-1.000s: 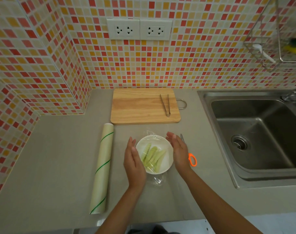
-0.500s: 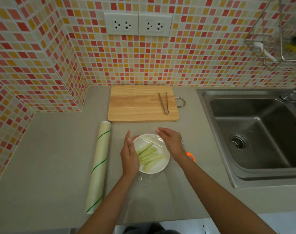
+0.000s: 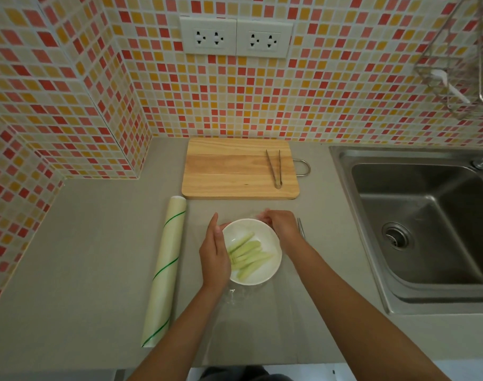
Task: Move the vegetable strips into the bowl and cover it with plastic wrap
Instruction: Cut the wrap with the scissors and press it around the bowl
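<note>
A white bowl (image 3: 265, 273) stands on the grey counter and holds several pale green vegetable strips (image 3: 247, 254). Clear plastic wrap (image 3: 251, 298) lies over the bowl and spreads on the counter toward me. My left hand (image 3: 214, 254) presses flat, fingers straight, against the bowl's left side. My right hand (image 3: 283, 229) reaches over the far right rim, its fingers curled and pinching the wrap's far edge. The roll of plastic wrap (image 3: 164, 270) lies to the left of the bowl.
A wooden cutting board (image 3: 235, 169) with metal tongs (image 3: 274, 167) lies behind the bowl. Scissor blades (image 3: 301, 229) peek out beside my right wrist. A steel sink (image 3: 427, 224) is at the right, with a wire rack (image 3: 455, 64) on the tiled wall.
My right hand moved from the bowl's right side to its far rim and curled onto the wrap. My left hand closed in against the bowl's left side.
</note>
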`<state>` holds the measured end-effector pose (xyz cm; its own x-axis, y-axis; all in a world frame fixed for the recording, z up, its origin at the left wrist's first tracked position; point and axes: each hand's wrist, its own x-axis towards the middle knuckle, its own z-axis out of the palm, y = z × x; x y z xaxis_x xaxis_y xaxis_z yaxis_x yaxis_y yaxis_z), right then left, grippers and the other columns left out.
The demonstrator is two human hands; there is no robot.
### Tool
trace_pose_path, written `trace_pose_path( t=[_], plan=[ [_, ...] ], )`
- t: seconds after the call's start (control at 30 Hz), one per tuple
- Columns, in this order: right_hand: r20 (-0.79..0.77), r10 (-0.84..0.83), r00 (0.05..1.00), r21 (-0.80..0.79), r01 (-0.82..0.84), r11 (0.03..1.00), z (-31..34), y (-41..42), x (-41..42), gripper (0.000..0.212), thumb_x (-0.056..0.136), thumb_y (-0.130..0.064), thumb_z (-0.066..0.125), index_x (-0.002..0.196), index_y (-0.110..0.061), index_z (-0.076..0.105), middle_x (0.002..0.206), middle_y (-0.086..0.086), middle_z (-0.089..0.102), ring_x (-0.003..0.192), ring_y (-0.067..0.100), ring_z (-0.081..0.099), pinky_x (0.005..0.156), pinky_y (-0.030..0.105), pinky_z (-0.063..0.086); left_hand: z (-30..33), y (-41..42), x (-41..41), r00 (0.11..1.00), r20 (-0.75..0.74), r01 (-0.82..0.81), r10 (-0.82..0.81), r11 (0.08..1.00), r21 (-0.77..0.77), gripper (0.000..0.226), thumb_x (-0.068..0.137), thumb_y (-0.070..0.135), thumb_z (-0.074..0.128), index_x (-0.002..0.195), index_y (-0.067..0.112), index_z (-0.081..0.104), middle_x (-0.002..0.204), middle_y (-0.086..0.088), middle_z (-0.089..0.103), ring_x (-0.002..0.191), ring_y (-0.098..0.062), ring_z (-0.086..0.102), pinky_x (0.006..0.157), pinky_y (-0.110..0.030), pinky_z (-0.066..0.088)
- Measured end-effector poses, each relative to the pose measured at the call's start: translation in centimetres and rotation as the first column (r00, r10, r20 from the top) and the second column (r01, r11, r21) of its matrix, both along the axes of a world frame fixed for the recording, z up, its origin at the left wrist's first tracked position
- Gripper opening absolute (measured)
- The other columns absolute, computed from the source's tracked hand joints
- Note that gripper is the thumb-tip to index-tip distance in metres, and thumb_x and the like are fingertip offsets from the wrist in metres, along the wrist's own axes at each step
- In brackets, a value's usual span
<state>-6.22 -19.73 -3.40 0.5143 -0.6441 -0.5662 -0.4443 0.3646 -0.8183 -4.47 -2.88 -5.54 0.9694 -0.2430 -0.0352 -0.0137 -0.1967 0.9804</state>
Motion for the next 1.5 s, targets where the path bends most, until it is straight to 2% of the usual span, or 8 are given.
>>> trace_pose_path(
  t=[0.17, 0.27, 0.4, 0.6, 0.9, 1.03, 1.33, 1.5],
  plan=[
    [0.288, -0.041, 0.957, -0.304, 0.132, 0.944, 1.8, 0.0, -0.8, 0.023, 0.095, -0.011, 0.052, 0.088, 0.000, 0.071, 0.084, 0.013, 0.071, 0.077, 0.016, 0.067, 0.078, 0.022, 0.051, 0.2, -0.1, -0.2, 1.000, -0.017, -0.003, 0.003, 1.000, -0.014, 0.040, 0.103, 0.031, 0.029, 0.140, 0.026, 0.044, 0.106, 0.011, 0.068, 0.098, 0.016, 0.056, 0.086, -0.001, 0.039],
    [0.248, 0.311, 0.917, -0.385, -0.202, 0.901, 2.4, 0.9, -1.4, 0.026, 0.094, -0.021, 0.056, 0.100, -0.003, 0.074, 0.098, 0.008, 0.075, 0.092, 0.007, 0.069, 0.085, 0.011, 0.047, 0.2, -0.2, -0.3, 1.000, -0.020, -0.008, 0.007, 1.000, -0.021, 0.040, 0.103, 0.032, 0.029, 0.139, 0.026, 0.044, 0.107, 0.011, 0.068, 0.099, 0.015, 0.056, 0.086, 0.000, 0.038],
    [0.144, 0.529, 0.836, -0.293, -0.475, 0.830, 1.4, 1.4, -2.0, 0.032, 0.097, -0.023, 0.051, 0.113, -0.003, 0.069, 0.115, 0.010, 0.070, 0.110, 0.017, 0.064, 0.099, 0.029, 0.046, 0.0, -0.1, -0.2, 1.000, -0.008, -0.002, 0.002, 1.000, -0.015, 0.039, 0.103, 0.032, 0.029, 0.139, 0.028, 0.045, 0.108, 0.010, 0.068, 0.100, 0.014, 0.056, 0.086, 0.000, 0.038],
    [0.235, 0.486, 0.842, 0.008, -0.501, 0.865, 1.2, 0.7, -2.3, 0.038, 0.099, -0.032, 0.045, 0.117, -0.007, 0.067, 0.113, 0.012, 0.070, 0.096, 0.017, 0.069, 0.080, 0.022, 0.055, -0.3, -0.3, -0.1, 0.999, -0.035, -0.023, 0.022, 0.998, -0.052, 0.040, 0.102, 0.037, 0.028, 0.136, 0.031, 0.048, 0.106, 0.008, 0.070, 0.102, 0.005, 0.060, 0.086, -0.003, 0.041],
    [0.310, 0.233, 0.922, -0.081, -0.218, 0.972, -0.6, 2.6, -4.1, 0.029, 0.099, -0.021, 0.047, 0.102, -0.008, 0.072, 0.096, 0.006, 0.074, 0.087, 0.014, 0.070, 0.074, 0.025, 0.054, 0.3, -0.1, 2.4, 0.982, -0.171, 0.067, -0.083, 0.993, -0.098, 0.049, 0.101, 0.044, 0.025, 0.124, 0.023, 0.063, 0.116, 0.000, 0.069, 0.111, -0.010, 0.061, 0.099, -0.028, 0.045],
    [0.377, 0.123, 0.918, -0.064, -0.107, 0.992, -1.1, 2.9, -5.4, 0.028, 0.099, -0.017, 0.046, 0.103, -0.008, 0.072, 0.107, 0.014, 0.071, 0.100, 0.027, 0.066, 0.091, 0.043, 0.051, 0.5, 0.2, 2.5, 0.970, -0.214, -0.112, 0.112, 0.994, 0.009, 0.053, 0.100, 0.048, 0.028, 0.099, 0.014, 0.069, 0.090, -0.005, 0.070, 0.088, -0.019, 0.065, 0.081, -0.030, 0.049],
    [0.398, 0.075, 0.914, -0.024, -0.071, 0.997, -0.8, 3.4, -6.3, 0.028, 0.099, -0.021, 0.046, 0.099, -0.013, 0.073, 0.101, 0.010, 0.073, 0.093, 0.022, 0.069, 0.081, 0.034, 0.056, 0.9, -0.4, 2.6, 0.964, -0.264, 0.124, -0.024, 0.922, 0.368, 0.064, 0.097, 0.057, 0.023, 0.061, 0.008, 0.044, 0.065, -0.006, 0.054, 0.064, -0.022, 0.051, 0.056, -0.032, 0.036],
    [0.382, 0.092, 0.919, -0.030, -0.087, 0.996, -0.6, 3.1, -6.8, 0.032, 0.099, -0.022, 0.045, 0.109, -0.002, 0.069, 0.107, 0.015, 0.071, 0.094, 0.022, 0.068, 0.081, 0.033, 0.056, 0.3, -0.2, 3.3, 0.907, -0.406, 0.215, -0.108, 0.950, 0.227, 0.058, 0.093, 0.056, 0.040, 0.063, 0.008, 0.053, 0.065, -0.008, 0.058, 0.064, -0.023, 0.055, 0.060, -0.031, 0.040]
  ],
)
